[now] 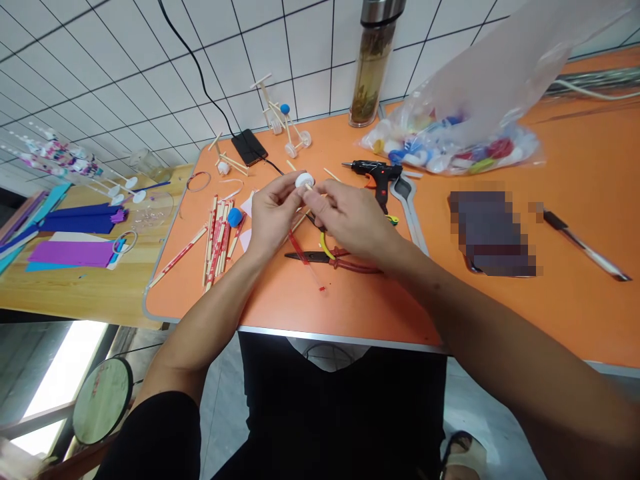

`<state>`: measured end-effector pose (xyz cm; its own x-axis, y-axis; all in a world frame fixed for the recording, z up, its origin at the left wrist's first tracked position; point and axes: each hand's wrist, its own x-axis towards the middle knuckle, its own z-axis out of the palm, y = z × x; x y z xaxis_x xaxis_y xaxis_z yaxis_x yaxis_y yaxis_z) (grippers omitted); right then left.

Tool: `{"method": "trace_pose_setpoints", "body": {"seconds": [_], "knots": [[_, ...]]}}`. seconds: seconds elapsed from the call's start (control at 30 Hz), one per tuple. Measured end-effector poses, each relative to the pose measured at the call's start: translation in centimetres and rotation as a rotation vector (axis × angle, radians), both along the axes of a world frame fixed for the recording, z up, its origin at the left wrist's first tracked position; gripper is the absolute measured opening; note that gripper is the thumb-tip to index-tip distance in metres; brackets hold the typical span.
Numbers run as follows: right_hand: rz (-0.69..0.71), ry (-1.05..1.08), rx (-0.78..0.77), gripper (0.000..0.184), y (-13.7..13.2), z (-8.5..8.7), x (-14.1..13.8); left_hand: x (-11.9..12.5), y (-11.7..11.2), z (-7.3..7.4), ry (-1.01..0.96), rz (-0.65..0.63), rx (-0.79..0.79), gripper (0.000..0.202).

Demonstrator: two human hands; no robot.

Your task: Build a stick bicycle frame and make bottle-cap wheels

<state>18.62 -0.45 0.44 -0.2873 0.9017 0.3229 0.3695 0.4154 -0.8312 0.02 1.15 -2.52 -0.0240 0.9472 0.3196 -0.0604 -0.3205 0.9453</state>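
Left hand (pixel 273 217): fingers curled, closed in a pinch on the white plastic bottle cap (pixel 304 180).
Right hand (pixel 350 220): nearly closed, fingertips (pixel 314 202) at the cap's right side, gripping a thin wooden stick (pixel 309 189) in the cap.
Cap location: between both hands, above the orange table (pixel 280 293).
Beneath hands: red-handled pliers (pixel 345 265).
Beside right hand: black hot glue gun (pixel 373 175).
Left of hands: blue foam ball (pixel 235 217); red-printed paper-wrapped chopsticks (pixel 216 243).

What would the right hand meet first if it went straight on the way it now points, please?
The right hand would meet the white plastic cap first, then probably the left hand; depth is unclear.
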Motion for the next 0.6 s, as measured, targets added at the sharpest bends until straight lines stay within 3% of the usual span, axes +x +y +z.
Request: {"method": "trace_pose_setpoints", "body": {"seconds": [0.13, 0.23, 0.3, 0.47, 0.6], "knots": [[-0.019, 0.442, -0.388, 0.056, 1.3, 0.6, 0.9, -0.3, -0.4, 1.7, -0.147, -0.167, -0.198, 0.040], [0.139, 0.736, -0.726, 0.053, 2.4, 0.3, 1.1, -0.2, -1.0, 2.3, -0.195, -0.317, -0.305, 0.039], [0.230, 0.863, -0.869, 0.049, 2.9, -0.1, 1.0, -0.1, -1.3, 2.4, -0.219, -0.395, -0.335, 0.039], [0.258, 1.024, -0.962, 0.046, 3.0, -0.4, 0.5, -0.1, -1.3, 2.2, -0.348, -0.424, -0.441, 0.040], [0.241, 1.073, -0.899, 0.048, 2.5, 0.0, 0.5, -0.2, -1.3, 2.0, -0.448, -0.351, -0.544, 0.069]]}}
